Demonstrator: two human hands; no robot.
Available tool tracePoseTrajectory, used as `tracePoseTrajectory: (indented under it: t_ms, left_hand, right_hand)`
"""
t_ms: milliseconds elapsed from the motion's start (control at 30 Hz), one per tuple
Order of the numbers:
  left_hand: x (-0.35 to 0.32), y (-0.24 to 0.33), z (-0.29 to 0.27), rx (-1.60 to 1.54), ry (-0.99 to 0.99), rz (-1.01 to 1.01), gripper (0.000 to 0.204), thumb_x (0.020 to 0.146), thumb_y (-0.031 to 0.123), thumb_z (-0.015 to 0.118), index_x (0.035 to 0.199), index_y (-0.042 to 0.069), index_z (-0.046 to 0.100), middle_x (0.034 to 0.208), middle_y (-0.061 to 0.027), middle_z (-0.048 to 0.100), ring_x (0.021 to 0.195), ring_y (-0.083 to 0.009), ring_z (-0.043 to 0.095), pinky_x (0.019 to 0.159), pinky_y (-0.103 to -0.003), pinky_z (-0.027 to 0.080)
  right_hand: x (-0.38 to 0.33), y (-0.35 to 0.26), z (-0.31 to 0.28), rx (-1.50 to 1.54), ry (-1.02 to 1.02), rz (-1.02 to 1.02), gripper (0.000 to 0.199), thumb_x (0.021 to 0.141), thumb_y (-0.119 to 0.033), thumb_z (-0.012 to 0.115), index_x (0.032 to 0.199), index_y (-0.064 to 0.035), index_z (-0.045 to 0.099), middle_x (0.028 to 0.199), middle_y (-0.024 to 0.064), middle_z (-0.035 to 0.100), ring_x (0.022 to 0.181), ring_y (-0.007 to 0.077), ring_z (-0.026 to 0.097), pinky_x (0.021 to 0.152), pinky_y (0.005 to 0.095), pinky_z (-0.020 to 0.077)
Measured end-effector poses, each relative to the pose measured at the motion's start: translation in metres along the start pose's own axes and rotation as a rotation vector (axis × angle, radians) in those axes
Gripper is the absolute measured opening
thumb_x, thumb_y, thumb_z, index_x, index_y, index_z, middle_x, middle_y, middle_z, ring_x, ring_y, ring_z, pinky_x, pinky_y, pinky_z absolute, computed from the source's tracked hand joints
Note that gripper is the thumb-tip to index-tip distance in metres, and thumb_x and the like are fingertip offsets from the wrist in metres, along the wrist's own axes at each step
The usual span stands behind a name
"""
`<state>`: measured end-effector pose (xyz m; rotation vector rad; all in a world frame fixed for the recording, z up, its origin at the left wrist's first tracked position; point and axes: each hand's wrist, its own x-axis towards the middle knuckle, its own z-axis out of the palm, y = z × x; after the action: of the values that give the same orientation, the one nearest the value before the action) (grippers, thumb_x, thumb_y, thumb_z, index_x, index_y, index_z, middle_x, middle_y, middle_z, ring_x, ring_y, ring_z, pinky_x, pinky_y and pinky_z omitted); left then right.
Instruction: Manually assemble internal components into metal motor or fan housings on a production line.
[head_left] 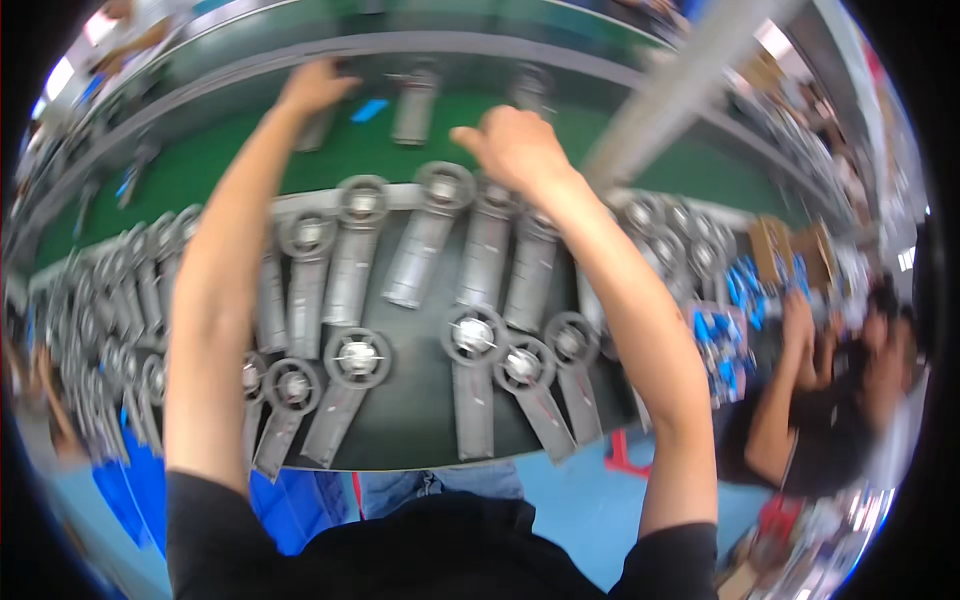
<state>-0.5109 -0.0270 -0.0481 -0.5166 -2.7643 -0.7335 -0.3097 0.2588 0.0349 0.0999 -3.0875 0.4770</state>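
Grey handheld fan bodies, each a round ring head on a long flat handle, lie in rows on the dark table (410,400). My left hand (315,85) reaches across to the green conveyor belt (240,150). Its fingers close over the head end of one fan body (318,132), whose handle shows below the hand. My right hand (515,145) hovers above the table's far edge with the thumb stretched left and nothing visible in it. Close beneath it lies a fan body (487,250); the other fingertips are hidden, and both hands are blurred.
On the belt sit another fan body (415,105) and a blue strip (370,110). A grey post (670,90) rises at the right. Beyond it are a cardboard box (770,250), blue parts (720,345) and a co-worker's arm (785,390). Blue bins (295,505) stand below the table.
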Motion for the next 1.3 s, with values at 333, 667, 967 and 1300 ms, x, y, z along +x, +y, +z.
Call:
tracePoseTrajectory:
  t_ms: [333, 667, 967, 1300]
  left_hand:
    - [-0.213, 0.192, -0.156, -0.02, 0.226, 0.119, 0.062, 0.079, 0.03, 0.081, 0.129, 0.0, 0.062, 0.121, -0.0156, 0.068, 0.104, -0.0208, 0.065, 0.09, -0.033, 0.049]
    - [-0.392, 0.29, -0.078, -0.077, 0.119, 0.007, 0.059, 0.075, 0.015, 0.083, 0.127, -0.002, 0.061, 0.107, -0.0167, 0.065, 0.095, -0.0305, 0.063, 0.081, -0.037, 0.05]
    - [-0.392, 0.284, -0.047, -0.033, 0.184, 0.019, 0.061, 0.079, 0.014, 0.079, 0.134, -0.001, 0.056, 0.118, -0.0194, 0.063, 0.109, -0.0355, 0.06, 0.095, -0.041, 0.047]
    - [-0.368, 0.305, -0.089, -0.738, 0.099, 0.392, 0.037, 0.079, 0.002, 0.071, 0.116, -0.001, 0.069, 0.122, -0.0185, 0.065, 0.111, -0.0319, 0.061, 0.098, -0.04, 0.045]
  right_hand:
    - [-0.309, 0.174, -0.134, -0.025, 0.335, 0.584, 0.03, 0.093, -0.024, 0.066, 0.098, 0.0051, 0.07, 0.074, 0.0062, 0.065, 0.071, 0.0115, 0.06, 0.067, 0.0273, 0.047]
    - [-0.349, 0.277, -0.107, 0.007, 0.323, 0.626, 0.031, 0.088, -0.024, 0.072, 0.101, 0.0043, 0.071, 0.083, 0.0101, 0.07, 0.074, 0.0153, 0.063, 0.07, 0.031, 0.0496]
    - [-0.351, 0.196, -0.134, 0.704, 0.698, 0.266, 0.031, 0.097, -0.015, 0.065, 0.124, 0.0002, 0.066, 0.092, -0.0009, 0.064, 0.085, 0.0062, 0.056, 0.077, 0.0206, 0.0429]
    - [-0.312, 0.056, -0.053, 1.656, 0.047, -0.172, 0.031, 0.097, -0.018, 0.063, 0.121, 0.0004, 0.057, 0.106, 0.0085, 0.061, 0.094, 0.0189, 0.058, 0.08, 0.0296, 0.045]
